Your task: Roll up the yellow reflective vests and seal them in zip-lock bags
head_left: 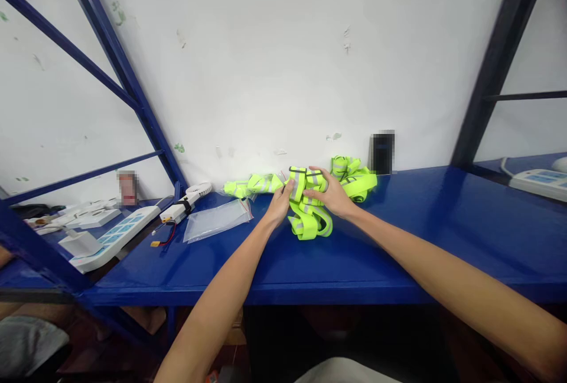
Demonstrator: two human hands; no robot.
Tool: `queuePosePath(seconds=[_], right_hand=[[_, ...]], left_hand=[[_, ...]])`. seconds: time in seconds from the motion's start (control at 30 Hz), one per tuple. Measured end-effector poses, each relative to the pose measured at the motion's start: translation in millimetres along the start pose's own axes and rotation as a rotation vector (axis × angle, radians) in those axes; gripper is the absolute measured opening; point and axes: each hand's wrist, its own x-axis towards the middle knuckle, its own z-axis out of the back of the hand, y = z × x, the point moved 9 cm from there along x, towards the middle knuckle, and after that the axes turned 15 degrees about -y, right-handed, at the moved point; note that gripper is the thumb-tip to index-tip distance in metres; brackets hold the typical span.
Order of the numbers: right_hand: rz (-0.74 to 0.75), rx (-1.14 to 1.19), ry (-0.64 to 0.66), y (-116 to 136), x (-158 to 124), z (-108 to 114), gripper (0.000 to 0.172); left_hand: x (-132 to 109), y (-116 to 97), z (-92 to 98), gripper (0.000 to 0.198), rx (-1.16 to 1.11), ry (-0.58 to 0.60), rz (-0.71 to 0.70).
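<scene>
A neon-yellow reflective strap (310, 221) with grey stripes is gathered in loops between my two hands above the blue table. My left hand (279, 203) pinches its left side, thumb in front. On the other side my right hand (333, 195) grips the folded part, with thumb and fingers around its right edge. Loose loops of the strap hang below both hands. Behind my right hand lies a bundle of the same neon material (361, 182). Left of my left hand is another neon bundle (252, 185), which looks partly wrapped in clear plastic.
A clear zip bag (217, 221) lies flat on the blue table (283, 271). Left of it are a white handheld fan (198, 192) and a small wired battery (166, 232). A power strip (119, 238) is farther left. A dark blurred object (381, 153) leans on the wall.
</scene>
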Motion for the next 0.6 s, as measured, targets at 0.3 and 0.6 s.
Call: queuePosePath(seconds=[0.3, 0.6], right_hand=[[0.091, 0.04, 0.034, 16.3, -10.2, -10.0, 0.099], [0.206, -0.057, -0.193, 18.3, -3.5, 2.8, 0.035]], left_hand=[[8.0, 6.2, 20.0, 0.051, 0.031, -0.14, -0.024], [-8.5, 12.8, -9.6, 0.066, -0.006, 0.018, 0.123]])
